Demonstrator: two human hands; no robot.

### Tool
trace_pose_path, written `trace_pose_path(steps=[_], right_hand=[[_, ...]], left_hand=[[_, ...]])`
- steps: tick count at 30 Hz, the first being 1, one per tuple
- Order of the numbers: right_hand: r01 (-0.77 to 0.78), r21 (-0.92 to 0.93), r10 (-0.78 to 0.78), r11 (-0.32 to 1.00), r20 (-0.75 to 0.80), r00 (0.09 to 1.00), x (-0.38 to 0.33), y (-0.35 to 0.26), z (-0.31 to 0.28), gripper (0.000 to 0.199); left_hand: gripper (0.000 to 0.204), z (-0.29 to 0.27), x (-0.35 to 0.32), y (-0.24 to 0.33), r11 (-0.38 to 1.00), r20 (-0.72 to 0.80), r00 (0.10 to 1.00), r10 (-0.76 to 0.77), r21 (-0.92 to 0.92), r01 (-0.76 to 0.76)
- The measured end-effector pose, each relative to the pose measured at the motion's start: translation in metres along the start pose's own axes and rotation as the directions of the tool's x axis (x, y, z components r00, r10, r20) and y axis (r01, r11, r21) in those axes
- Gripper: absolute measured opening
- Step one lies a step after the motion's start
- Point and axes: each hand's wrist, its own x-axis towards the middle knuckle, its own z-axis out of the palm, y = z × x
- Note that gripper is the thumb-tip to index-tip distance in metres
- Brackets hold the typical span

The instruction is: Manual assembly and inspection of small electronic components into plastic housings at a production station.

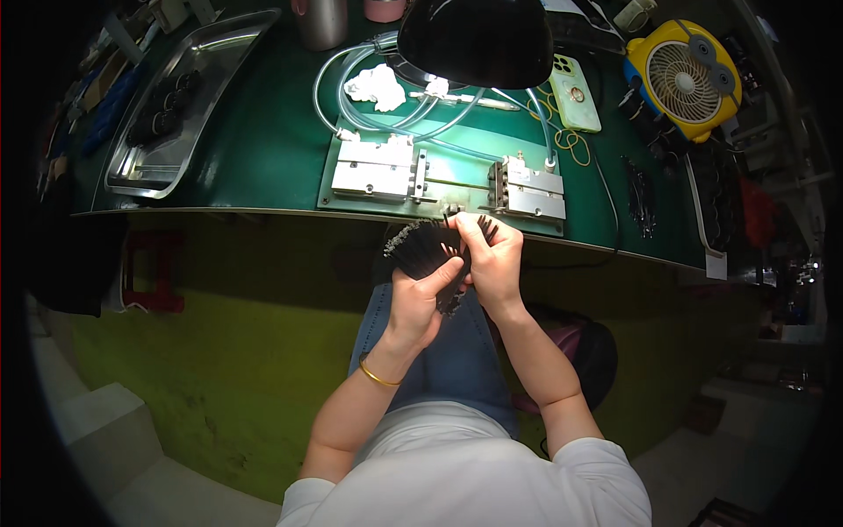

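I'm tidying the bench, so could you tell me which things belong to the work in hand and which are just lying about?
In use: black rod bundle, left hand, right hand, metal jig just ahead.

Lying about: steel tray, yellow fan, phone, white rag, steel cup.

The bundle of thin rods is black with grey speckled tips. The table mat is dark green, the fan yellow with a white grille, the phone case pale green, the bracelet gold, the jeans blue.
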Motion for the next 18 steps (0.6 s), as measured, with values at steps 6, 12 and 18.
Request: trace_pose_path(steps=[6,12,18], right_hand=[[0.023,-0.008,-0.023,1.000,-0.015,1.000,0.0012,0.0036,-0.0002,0.020],[-0.011,0.025,0.012,1.000,-0.014,1.000,0.0017,0.0009,0.0000,0.021],[-0.024,0.048,0.024,0.999,-0.001,1.000,0.0009,0.0025,-0.0018,0.021]], left_hand=[[0.011,-0.0017,0.0015,-0.0014,1.000,0.008,1.000,0.001,-0.003,-0.001],[0.011,0.0001,0.0020,-0.0004,1.000,0.019,1.000,0.000,-0.016,0.000],[0.012,0.0001,0.0018,-0.0010,1.000,0.012,1.000,-0.019,-0.022,0.019]])
